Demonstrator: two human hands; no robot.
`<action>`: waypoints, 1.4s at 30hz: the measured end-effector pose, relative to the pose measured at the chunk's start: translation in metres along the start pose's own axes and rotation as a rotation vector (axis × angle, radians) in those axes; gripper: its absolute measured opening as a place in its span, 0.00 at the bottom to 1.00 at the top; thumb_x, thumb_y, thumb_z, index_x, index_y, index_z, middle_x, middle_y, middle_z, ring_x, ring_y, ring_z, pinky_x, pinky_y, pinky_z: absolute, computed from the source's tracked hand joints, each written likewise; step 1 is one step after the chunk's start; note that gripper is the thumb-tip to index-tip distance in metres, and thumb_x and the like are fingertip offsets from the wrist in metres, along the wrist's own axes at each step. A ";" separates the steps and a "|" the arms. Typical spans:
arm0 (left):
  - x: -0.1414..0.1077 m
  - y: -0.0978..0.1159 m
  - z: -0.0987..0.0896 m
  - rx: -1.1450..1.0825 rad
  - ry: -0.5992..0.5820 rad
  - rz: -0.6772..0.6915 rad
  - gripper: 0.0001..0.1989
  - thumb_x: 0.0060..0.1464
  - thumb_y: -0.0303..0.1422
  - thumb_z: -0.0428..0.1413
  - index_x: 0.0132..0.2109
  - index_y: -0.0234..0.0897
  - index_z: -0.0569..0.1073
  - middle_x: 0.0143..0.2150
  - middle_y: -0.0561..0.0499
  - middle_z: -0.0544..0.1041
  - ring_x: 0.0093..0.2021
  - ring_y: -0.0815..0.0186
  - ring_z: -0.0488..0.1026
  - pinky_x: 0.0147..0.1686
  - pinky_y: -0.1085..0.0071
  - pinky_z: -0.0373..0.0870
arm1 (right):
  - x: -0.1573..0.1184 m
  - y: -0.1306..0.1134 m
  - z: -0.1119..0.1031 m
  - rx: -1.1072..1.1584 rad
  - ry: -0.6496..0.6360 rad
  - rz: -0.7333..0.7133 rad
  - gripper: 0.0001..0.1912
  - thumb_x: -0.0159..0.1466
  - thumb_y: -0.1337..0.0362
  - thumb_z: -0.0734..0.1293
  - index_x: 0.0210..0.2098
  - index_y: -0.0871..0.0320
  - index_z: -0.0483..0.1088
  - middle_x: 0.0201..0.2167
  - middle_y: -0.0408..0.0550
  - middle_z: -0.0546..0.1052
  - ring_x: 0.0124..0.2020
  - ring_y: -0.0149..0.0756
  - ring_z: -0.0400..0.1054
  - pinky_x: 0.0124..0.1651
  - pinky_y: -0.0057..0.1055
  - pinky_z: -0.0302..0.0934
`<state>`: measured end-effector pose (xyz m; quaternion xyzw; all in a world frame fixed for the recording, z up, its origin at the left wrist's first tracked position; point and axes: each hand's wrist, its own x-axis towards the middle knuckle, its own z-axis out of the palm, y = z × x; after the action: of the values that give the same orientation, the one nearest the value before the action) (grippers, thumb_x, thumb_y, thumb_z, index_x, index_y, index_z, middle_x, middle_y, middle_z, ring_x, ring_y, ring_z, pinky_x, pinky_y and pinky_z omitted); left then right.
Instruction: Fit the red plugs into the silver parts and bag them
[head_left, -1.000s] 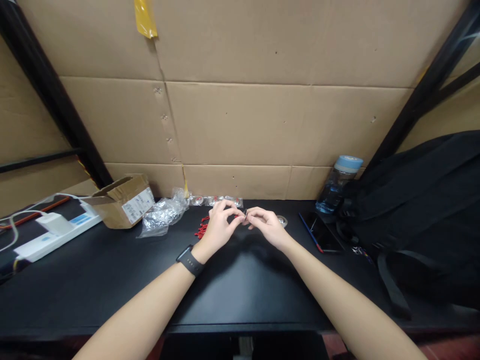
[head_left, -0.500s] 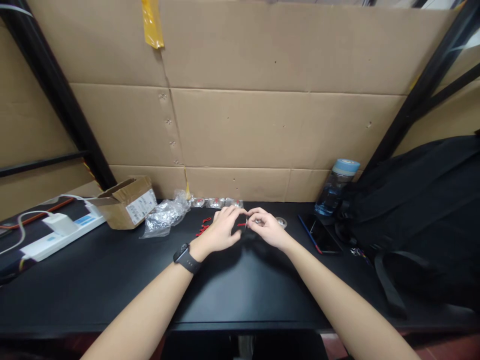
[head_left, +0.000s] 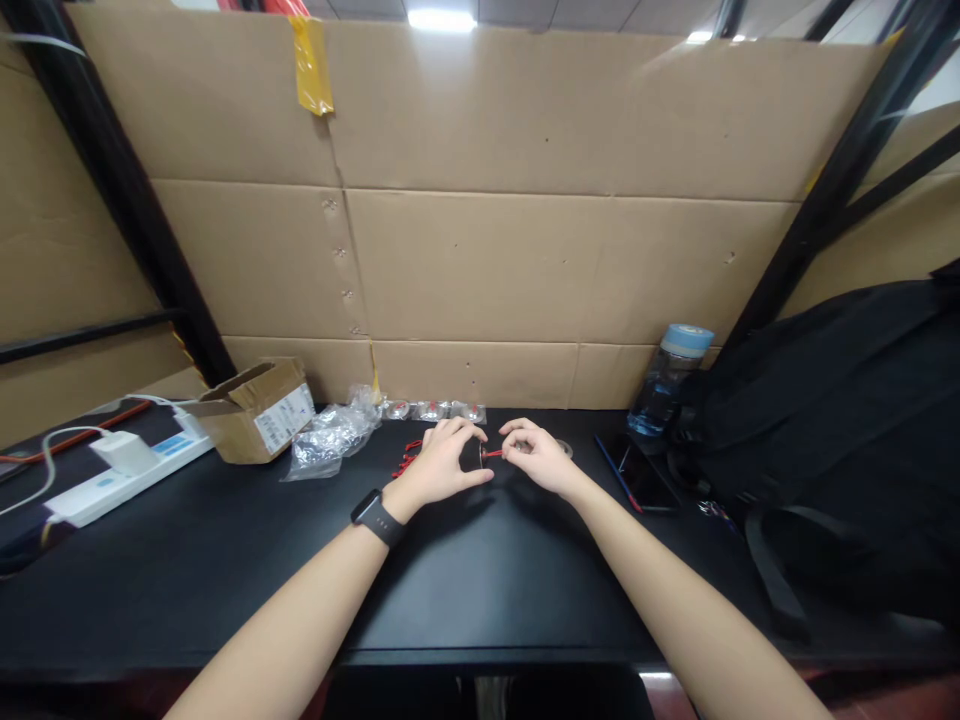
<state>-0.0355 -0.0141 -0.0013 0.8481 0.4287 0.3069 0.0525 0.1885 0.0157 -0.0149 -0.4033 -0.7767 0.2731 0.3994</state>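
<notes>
Your right hand (head_left: 538,457) pinches a red cord (head_left: 493,454); your left hand (head_left: 445,463) curves near its other end, grip unclear.

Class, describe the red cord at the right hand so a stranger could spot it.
On the black table, find the left hand and right hand facing each other. Between them, one red cord runs straight to the right hand. Unlike the red cords left of both hands, it alone shows in that gap.

Workshop-like cubicle: cardboard partition (head_left: 457,270), black desk (head_left: 487,580)
</notes>
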 end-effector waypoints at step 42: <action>-0.001 0.004 0.012 0.519 0.034 0.082 0.08 0.68 0.31 0.48 0.42 0.39 0.72 0.50 0.44 0.74 0.56 0.53 0.64 0.47 0.58 0.57 | 0.007 0.019 -0.043 -0.625 -0.063 -0.041 0.10 0.66 0.71 0.66 0.38 0.55 0.80 0.37 0.48 0.82 0.40 0.39 0.72 0.46 0.30 0.61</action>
<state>-0.0267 -0.0156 -0.0101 0.8446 0.4591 0.2028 -0.1865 0.2300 0.0359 -0.0034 -0.4823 -0.8429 0.0255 0.2373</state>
